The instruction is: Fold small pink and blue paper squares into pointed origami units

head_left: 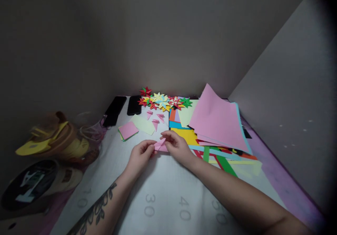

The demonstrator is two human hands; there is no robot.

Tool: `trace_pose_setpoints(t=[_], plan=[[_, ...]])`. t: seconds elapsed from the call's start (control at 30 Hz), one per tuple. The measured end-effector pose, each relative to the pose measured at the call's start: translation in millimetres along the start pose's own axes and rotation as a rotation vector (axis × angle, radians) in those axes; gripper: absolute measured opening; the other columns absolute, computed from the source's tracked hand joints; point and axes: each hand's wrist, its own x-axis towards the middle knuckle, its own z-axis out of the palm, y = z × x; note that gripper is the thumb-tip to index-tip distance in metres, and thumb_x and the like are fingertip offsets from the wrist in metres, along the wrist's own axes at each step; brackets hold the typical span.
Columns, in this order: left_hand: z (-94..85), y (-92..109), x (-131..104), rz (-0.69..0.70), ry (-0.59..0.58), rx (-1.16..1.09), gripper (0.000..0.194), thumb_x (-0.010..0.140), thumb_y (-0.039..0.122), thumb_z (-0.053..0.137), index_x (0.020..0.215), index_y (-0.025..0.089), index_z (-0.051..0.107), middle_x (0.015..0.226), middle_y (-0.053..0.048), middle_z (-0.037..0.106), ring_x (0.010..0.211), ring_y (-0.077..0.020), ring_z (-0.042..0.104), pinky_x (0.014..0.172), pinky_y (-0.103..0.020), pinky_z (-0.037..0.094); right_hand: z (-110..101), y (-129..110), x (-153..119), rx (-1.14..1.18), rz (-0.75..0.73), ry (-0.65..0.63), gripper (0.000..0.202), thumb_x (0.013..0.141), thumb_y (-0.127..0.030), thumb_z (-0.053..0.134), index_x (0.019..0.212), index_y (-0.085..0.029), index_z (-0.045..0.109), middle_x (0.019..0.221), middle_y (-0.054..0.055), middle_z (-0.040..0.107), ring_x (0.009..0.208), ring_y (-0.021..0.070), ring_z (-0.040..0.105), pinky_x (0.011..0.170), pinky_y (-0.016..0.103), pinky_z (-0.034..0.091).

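Between my hands is a small pink piece of folded paper (161,145), partly covered by the fingers. My left hand (143,151) pinches its left end. My right hand (178,145) grips the other side, with the thumb and fingers at the fold. Just beyond lie several small folded pink paper pieces (156,123). To the left of these rest a stack of square papers (128,130), pink on top, and a pale green sheet (143,124).
Several colourful folded paper stars (161,100) line the back by the wall. Large pink sheets (218,119) and cut paper strips (223,163) spread on the right. Two dark phone-like objects (134,105) lie back left. Caps (31,180) and a pot-like container (63,140) stand left.
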Motion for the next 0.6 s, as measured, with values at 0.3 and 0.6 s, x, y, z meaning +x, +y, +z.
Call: trace_pose_setpoints(t=[0.3,0.6], plan=[[2.0,2.9,-1.6,0.076,-0.012,0.210,0.023,0.077,0.032,0.059,0.091,0.015,0.068,0.072,-0.002,0.066,0.063,-0.0135,0.055,0.058,-0.022,0.041,-4.3,-9.6,2.3,-0.065,0.128,-0.013,0.008,0.078,-0.024,0.059,0.075,-0.019,0.065,0.070,0.000,0.062,0.066,0.0134,0.055,0.061,0.024,0.042],[-1.2,7.0,-3.3,0.144,0.180,0.276,0.023,0.079,0.037,0.058,0.081,0.016,0.067,0.061,0.001,0.062,0.056,-0.0129,0.054,0.054,-0.021,0.040,2.0,-6.0,7.1,0.694,0.671,-0.066,0.033,0.075,-0.049,0.061,0.082,-0.016,0.058,0.073,0.003,0.063,0.057,0.0146,0.061,0.048,0.023,0.043]])
